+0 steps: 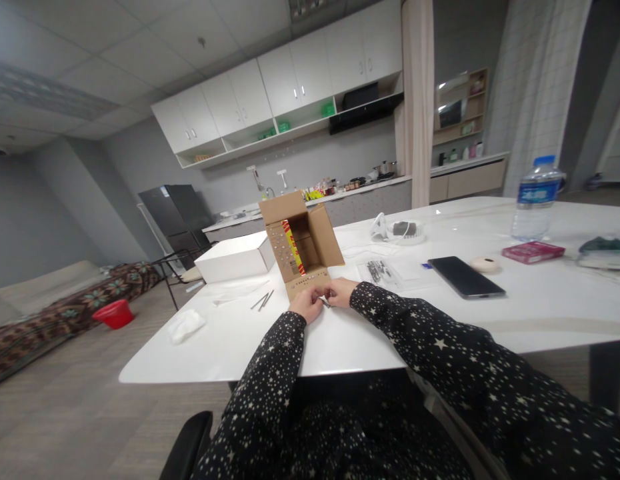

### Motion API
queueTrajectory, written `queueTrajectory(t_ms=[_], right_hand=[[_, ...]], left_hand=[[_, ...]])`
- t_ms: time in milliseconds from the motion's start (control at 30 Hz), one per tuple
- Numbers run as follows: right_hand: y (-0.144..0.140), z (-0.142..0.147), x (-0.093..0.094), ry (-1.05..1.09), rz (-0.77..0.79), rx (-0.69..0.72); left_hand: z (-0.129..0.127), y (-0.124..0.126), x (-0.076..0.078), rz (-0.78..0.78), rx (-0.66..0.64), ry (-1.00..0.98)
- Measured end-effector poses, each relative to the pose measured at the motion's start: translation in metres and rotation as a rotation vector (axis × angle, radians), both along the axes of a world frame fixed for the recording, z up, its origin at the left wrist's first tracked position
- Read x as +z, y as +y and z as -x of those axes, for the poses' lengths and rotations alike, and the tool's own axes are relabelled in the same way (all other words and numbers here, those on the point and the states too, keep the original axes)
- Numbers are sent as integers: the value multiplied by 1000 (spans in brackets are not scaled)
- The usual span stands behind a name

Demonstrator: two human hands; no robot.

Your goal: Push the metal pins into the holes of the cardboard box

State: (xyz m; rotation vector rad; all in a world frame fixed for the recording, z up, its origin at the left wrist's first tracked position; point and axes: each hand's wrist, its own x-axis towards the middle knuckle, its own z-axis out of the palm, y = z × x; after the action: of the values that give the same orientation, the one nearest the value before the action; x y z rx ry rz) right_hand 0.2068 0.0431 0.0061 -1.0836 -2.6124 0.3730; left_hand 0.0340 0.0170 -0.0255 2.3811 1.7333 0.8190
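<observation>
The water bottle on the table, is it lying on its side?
No, the water bottle stands upright on the white table, blue cap on top.

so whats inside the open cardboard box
Inside the cardboard box a red and yellow item stands against its left wall; the rest of the inside looks bare and shaded. Its bottom front is hidden behind the perforated flap.

Both hands meet on the white table [440, 320]: the left hand [306, 304] and right hand [341, 291] pinch a small metal piece [324, 302] together. An open cardboard box [300, 243] stands at 12 o'clock, touching them.
</observation>
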Motion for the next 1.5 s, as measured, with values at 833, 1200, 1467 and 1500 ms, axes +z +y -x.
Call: queueTrajectory(t_ms=[833,1200,1467,1500], right_hand=[[5,2,-3,88,36,75],[4,-8,7,3,124,168],[9,-4,2,4,63,207],[9,-4,1,9,58,202]], left_hand=[[-4,-3,5,-44,13,-68],[-6,-6,9,-22,109,-26],[-5,-4,9,-36,95,27],[-5,-4,9,-37,95,30]])
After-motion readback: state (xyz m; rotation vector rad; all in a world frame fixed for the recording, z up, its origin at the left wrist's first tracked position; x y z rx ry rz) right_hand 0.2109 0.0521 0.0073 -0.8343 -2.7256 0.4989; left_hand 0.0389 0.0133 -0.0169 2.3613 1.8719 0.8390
